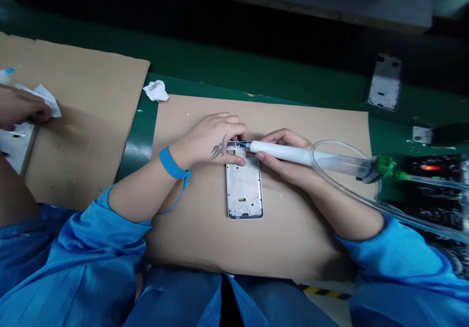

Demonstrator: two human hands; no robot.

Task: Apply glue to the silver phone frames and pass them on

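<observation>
A silver phone frame (pixel 244 185) with a dark rim lies on a sheet of brown cardboard (pixel 198 239). My left hand (pixel 216 139) grips its upper left part, the thumb lying over the metal face and the fingers at the top edge. In my right hand (pixel 287 153) is a white glue dispensing syringe (pixel 280 152), held nearly level. Its blue needle tip points left, at the top edge of the frame; whether it touches cannot be made out. A clear hose (pixel 337 142) loops from the green cap (pixel 383 167) at the syringe's rear.
A black box (pixel 436 190) with a red light stands at the right. Another phone frame (pixel 384 81) lies at the back right. A crumpled white tissue (pixel 156 91) sits by the cardboard's corner. At far left, a co-worker's hand (pixel 24 108) holds a white wipe over another frame.
</observation>
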